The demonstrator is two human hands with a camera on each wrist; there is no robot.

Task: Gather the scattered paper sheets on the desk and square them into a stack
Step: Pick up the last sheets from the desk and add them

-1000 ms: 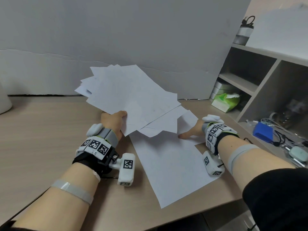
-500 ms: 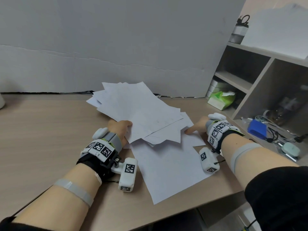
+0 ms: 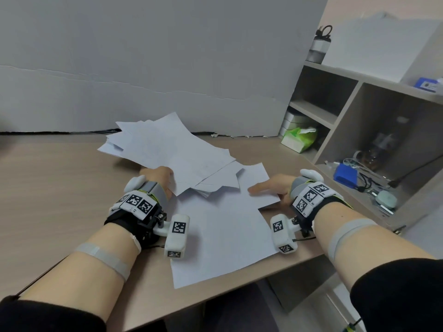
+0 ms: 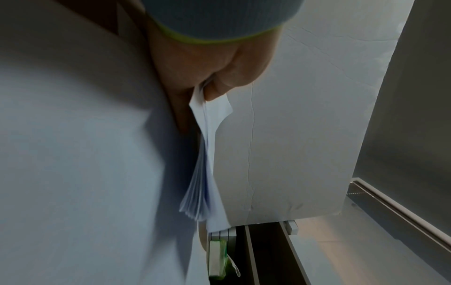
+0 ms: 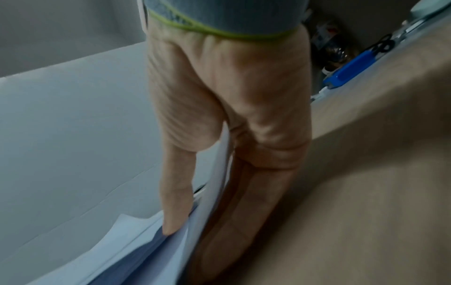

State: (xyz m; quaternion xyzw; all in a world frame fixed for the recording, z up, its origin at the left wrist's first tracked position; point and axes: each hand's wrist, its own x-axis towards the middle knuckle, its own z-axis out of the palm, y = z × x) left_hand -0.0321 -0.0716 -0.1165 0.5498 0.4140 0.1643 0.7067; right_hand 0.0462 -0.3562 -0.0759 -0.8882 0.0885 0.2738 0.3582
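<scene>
The left hand (image 3: 160,179) pinches a fanned bundle of paper sheets (image 3: 167,152) above the tabletop (image 3: 48,188), while the right hand (image 3: 275,190) pinches the edge of a loose sheet (image 3: 256,185) lying beside a larger sheet (image 3: 223,240)

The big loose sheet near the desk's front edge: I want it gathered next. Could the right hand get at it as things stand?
Probably yes. The big loose sheet lies flat and uncovered just beside the right hand, with nothing between them. But that hand already pinches another sheet, so it would have to drag both.
</scene>
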